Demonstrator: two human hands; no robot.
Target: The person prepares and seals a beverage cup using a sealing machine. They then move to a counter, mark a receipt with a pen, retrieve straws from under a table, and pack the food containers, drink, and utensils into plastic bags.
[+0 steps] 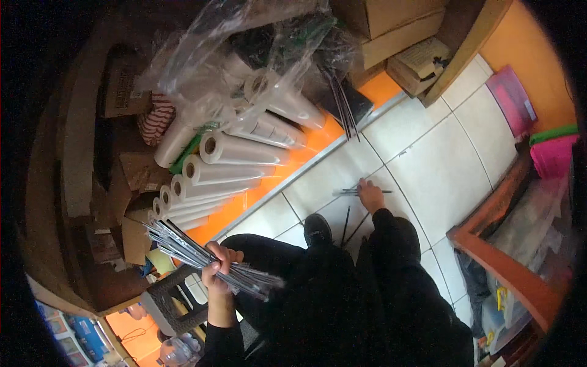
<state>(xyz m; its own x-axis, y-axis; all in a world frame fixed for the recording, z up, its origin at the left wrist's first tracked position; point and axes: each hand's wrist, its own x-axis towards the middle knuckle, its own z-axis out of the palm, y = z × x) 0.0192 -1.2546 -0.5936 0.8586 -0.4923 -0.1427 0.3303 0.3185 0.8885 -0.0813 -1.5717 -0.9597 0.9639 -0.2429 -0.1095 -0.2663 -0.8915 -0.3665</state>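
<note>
My left hand [221, 267] is closed around a thick bundle of thin dark and grey sticks [183, 246], held slantwise above my left leg. Far out to the right, my right hand [370, 197] is down at the tiled floor, fingers closed on a few thin sticks [348, 192] of the same look. Their ends show on both sides of that hand. Near my shoe, a loose dark stick [347, 221] lies on the tiles. More long thin sticks [343, 105] poke out below a clear plastic bag, with their tips over the floor.
Rolls of clear plastic [235, 148] lie in a row on an orange ledge [321, 137]. Above them is crumpled clear plastic [202, 67]. Cardboard boxes [416, 64] sit at the far right; an orange-framed rack [498, 244] stands at the right. A dark stool [168, 306] is lower left.
</note>
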